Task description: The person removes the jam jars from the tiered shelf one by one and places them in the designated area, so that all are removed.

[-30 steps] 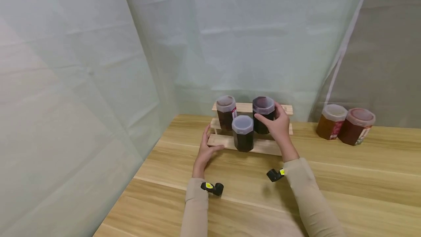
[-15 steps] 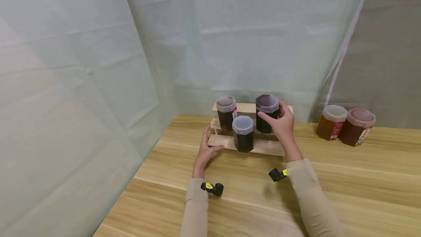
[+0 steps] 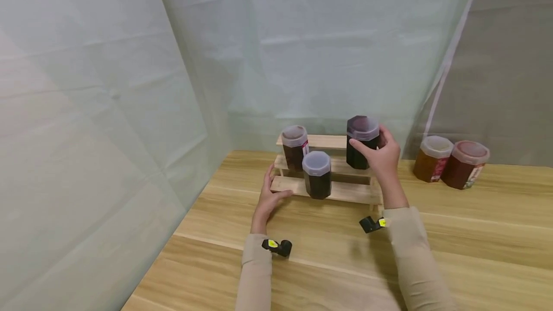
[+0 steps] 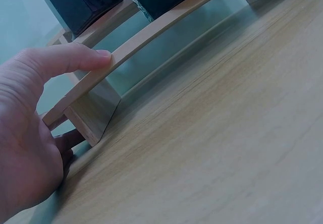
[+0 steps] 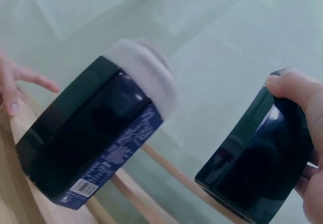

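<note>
My right hand (image 3: 384, 160) grips a dark octagonal jar (image 5: 252, 158) with a translucent lid, thumb on the near side. The jar is upright in the head view, over the right part of a three-step wooden rack (image 3: 350, 192). At the rack's left end is my left hand (image 3: 269, 200). Its thumb (image 4: 83, 57) presses the front slat's edge, while other fingers reach behind the end. A second dark jar (image 3: 318, 184), its side label showing in the right wrist view, stands on the lowest step. Behind it to the left, a reddish-brown jar (image 3: 295, 155) stands on the middle step.
To the right of the rack, an amber jar (image 3: 429, 167) and a red jar (image 3: 462, 172) stand close together on the wooden table (image 3: 328, 272). A pale cloth wall (image 3: 324, 52) rises behind the rack, and another cloth hangs at the left.
My right hand has moved the gripped jar to the right and upward along the rack. My left hand stays at the rack's left end. The other jars keep their places.
</note>
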The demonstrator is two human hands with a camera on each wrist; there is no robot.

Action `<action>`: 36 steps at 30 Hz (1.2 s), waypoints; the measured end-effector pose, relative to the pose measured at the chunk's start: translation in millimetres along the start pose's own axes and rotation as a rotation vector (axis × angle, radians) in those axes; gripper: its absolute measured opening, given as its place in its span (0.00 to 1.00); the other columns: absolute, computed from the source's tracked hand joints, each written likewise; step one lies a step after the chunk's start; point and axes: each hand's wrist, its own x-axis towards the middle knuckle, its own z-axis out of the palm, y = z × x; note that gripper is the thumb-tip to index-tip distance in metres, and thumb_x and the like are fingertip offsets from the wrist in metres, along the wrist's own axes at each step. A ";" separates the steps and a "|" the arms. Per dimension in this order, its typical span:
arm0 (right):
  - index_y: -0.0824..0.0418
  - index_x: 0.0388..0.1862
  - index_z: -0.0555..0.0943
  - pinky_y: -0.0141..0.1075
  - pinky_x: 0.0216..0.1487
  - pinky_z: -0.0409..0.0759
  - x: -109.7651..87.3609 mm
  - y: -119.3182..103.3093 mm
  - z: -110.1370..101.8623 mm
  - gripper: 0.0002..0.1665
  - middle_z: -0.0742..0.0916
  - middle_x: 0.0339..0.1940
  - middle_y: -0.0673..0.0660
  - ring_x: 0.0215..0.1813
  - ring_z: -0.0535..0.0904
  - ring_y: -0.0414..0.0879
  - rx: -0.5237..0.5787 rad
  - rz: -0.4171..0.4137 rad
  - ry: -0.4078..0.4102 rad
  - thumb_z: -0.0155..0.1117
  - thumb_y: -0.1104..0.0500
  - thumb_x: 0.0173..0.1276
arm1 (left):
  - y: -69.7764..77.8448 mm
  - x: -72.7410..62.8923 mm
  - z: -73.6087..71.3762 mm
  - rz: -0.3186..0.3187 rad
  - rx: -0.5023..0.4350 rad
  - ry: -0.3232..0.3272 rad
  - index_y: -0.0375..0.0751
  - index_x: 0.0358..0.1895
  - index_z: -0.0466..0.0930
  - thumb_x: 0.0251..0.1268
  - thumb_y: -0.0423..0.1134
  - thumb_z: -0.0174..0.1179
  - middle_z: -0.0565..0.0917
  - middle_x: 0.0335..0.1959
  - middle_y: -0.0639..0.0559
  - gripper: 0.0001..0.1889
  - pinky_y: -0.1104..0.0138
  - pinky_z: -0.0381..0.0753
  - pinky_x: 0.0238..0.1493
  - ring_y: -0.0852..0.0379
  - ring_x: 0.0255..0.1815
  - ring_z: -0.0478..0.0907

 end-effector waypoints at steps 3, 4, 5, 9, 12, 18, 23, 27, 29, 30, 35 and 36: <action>0.60 0.68 0.71 0.32 0.64 0.74 1.3 -3.0 -5.0 0.43 0.81 0.63 0.59 0.62 0.77 0.39 0.005 -0.010 0.013 0.77 0.60 0.53 | -11.9 5.2 -0.3 0.007 0.014 0.018 0.49 0.79 0.46 0.50 0.23 0.68 0.58 0.73 0.30 0.54 0.42 0.53 0.74 0.36 0.75 0.56; 0.60 0.68 0.72 0.30 0.62 0.75 1.8 -3.8 -6.6 0.42 0.81 0.62 0.59 0.60 0.77 0.37 0.009 -0.015 0.021 0.77 0.60 0.53 | -12.9 5.8 -0.4 0.006 0.012 0.021 0.49 0.79 0.46 0.50 0.23 0.68 0.59 0.73 0.30 0.54 0.42 0.54 0.74 0.36 0.74 0.57; 0.60 0.67 0.73 0.28 0.61 0.75 2.4 -4.5 -8.5 0.42 0.82 0.61 0.59 0.59 0.78 0.36 0.010 -0.021 0.029 0.77 0.60 0.53 | -13.8 6.7 -0.5 0.003 0.012 0.022 0.50 0.78 0.46 0.49 0.23 0.68 0.60 0.73 0.31 0.54 0.42 0.54 0.74 0.36 0.74 0.57; 0.61 0.67 0.73 0.29 0.62 0.75 3.8 -7.8 -17.5 0.41 0.82 0.61 0.59 0.59 0.78 0.36 0.002 -0.028 0.055 0.78 0.60 0.52 | -8.1 3.8 -2.4 -0.005 0.014 0.014 0.48 0.78 0.46 0.49 0.23 0.68 0.60 0.72 0.30 0.54 0.41 0.54 0.73 0.35 0.74 0.57; 0.59 0.66 0.74 0.30 0.63 0.75 5.9 -9.8 -27.1 0.41 0.82 0.60 0.56 0.60 0.77 0.36 -0.016 -0.008 0.090 0.78 0.59 0.52 | -11.5 6.1 -4.5 0.002 0.011 0.015 0.49 0.79 0.46 0.49 0.23 0.68 0.59 0.73 0.30 0.54 0.40 0.53 0.73 0.35 0.75 0.55; 0.53 0.65 0.75 0.27 0.58 0.74 12.0 -11.1 -51.9 0.40 0.82 0.55 0.46 0.56 0.76 0.36 0.048 0.055 0.192 0.78 0.60 0.50 | -29.1 11.5 -8.1 0.012 0.031 0.029 0.55 0.79 0.45 0.51 0.25 0.69 0.60 0.73 0.34 0.54 0.42 0.53 0.74 0.38 0.76 0.55; 0.52 0.63 0.76 0.29 0.60 0.74 17.1 -11.9 -69.7 0.41 0.82 0.54 0.45 0.56 0.77 0.38 0.145 0.065 0.274 0.80 0.62 0.47 | -30.8 12.1 -11.1 0.010 0.032 0.045 0.56 0.78 0.46 0.51 0.24 0.69 0.62 0.72 0.35 0.55 0.44 0.55 0.74 0.39 0.72 0.60; 0.54 0.62 0.76 0.29 0.62 0.73 18.9 -12.4 -80.4 0.41 0.82 0.52 0.45 0.56 0.76 0.39 0.223 0.072 0.310 0.80 0.65 0.46 | -27.9 11.1 -12.6 -0.003 0.006 0.045 0.54 0.79 0.45 0.50 0.22 0.68 0.63 0.71 0.34 0.55 0.46 0.55 0.74 0.38 0.70 0.63; 0.53 0.63 0.76 0.30 0.65 0.71 18.9 -13.0 -85.2 0.42 0.82 0.52 0.45 0.58 0.76 0.39 0.242 0.086 0.315 0.79 0.66 0.46 | -23.0 8.8 -12.9 -0.008 -0.004 0.040 0.51 0.79 0.45 0.49 0.21 0.68 0.63 0.71 0.32 0.55 0.46 0.55 0.73 0.37 0.70 0.63; 0.53 0.63 0.75 0.31 0.66 0.71 18.9 -13.4 -87.6 0.42 0.82 0.53 0.45 0.58 0.75 0.39 0.249 0.094 0.316 0.79 0.66 0.46 | -19.1 6.9 -12.4 -0.007 -0.002 0.036 0.50 0.79 0.45 0.49 0.21 0.68 0.63 0.71 0.32 0.55 0.46 0.55 0.73 0.37 0.70 0.63; 0.51 0.64 0.75 0.33 0.71 0.67 17.7 -14.8 -101.4 0.43 0.81 0.57 0.46 0.62 0.74 0.40 0.266 0.152 0.317 0.79 0.66 0.47 | -2.1 -1.7 -9.5 0.000 0.012 0.022 0.44 0.78 0.44 0.50 0.21 0.67 0.62 0.70 0.29 0.54 0.47 0.57 0.72 0.36 0.69 0.63; 0.51 0.64 0.75 0.33 0.70 0.68 17.6 -14.6 -104.1 0.43 0.81 0.56 0.46 0.62 0.74 0.40 0.256 0.161 0.320 0.79 0.66 0.47 | -1.2 -2.3 -9.3 0.001 0.015 0.021 0.44 0.78 0.44 0.50 0.21 0.67 0.62 0.70 0.29 0.54 0.47 0.57 0.72 0.36 0.69 0.63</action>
